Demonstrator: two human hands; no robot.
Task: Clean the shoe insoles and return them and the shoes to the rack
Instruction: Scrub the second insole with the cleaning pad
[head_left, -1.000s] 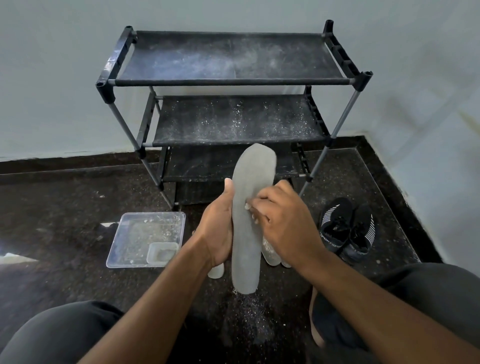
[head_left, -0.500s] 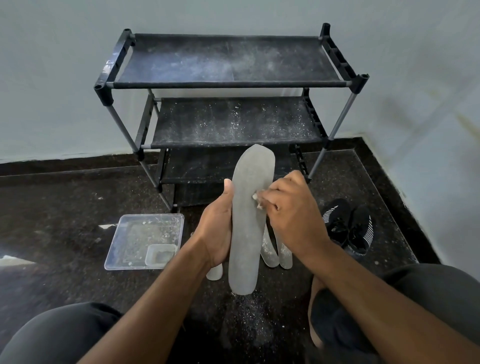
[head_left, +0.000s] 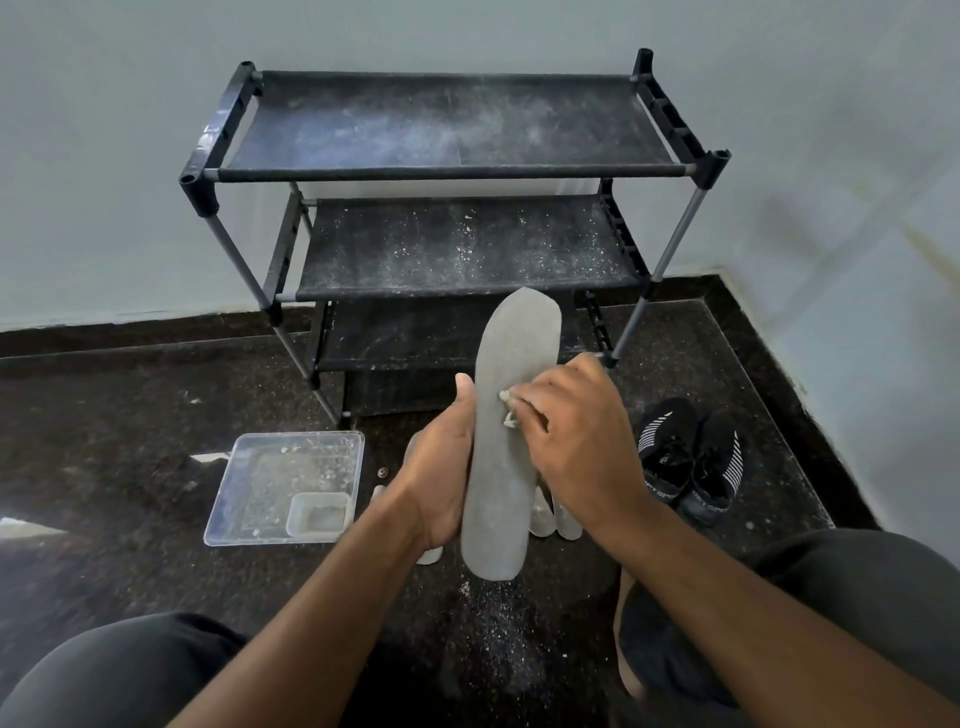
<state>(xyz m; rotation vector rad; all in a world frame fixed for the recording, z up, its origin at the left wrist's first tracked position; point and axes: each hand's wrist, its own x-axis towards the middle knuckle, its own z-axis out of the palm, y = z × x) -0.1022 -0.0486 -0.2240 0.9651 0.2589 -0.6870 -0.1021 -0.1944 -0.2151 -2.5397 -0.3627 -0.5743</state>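
Head view looks down on a grey insole held upright in front of a black three-shelf shoe rack. The left hand grips the insole's left edge, thumb up along it; the right hand has its fingers curled round a small whitish wad pressed on the insole's face. More insoles lie on the floor just behind the held one, partly hidden. A clear plastic tray holding a small tub sits to the left, apart from the rack's leg. A pair of black shoes stands to the right, between the rack and the corner walls, with open floor around it. The dark speckled floor carries white powder below the insole, and the rack's shelves are dusted too. Pale walls meet at the right. White lettering on the shoes is too small to read in full.
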